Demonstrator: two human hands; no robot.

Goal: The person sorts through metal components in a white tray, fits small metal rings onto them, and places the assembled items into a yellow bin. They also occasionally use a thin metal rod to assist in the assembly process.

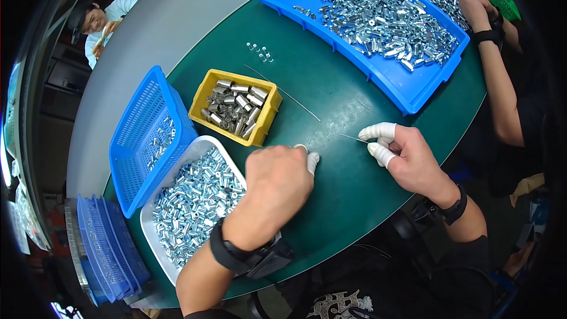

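My right hand (407,156) wears white finger cots and pinches the end of a thin metal rod (352,137) just above the green table (331,201). My left hand (277,183) is curled with its fingertips down on the table, next to the white tray (155,231) of small silver metal sleeves; what its fingers hold is hidden. A second thin rod (283,91) lies loose on the table beyond the yellow bin (204,97) of darker metal parts.
A blue basket (136,124) with a few sleeves stands left of the yellow bin. A large blue tray (331,20) of silver parts fills the far side. Another person's forearm (496,77) reaches in at the right. Stacked blue baskets (109,248) stand lower left. A few loose parts (260,51) lie on the table.
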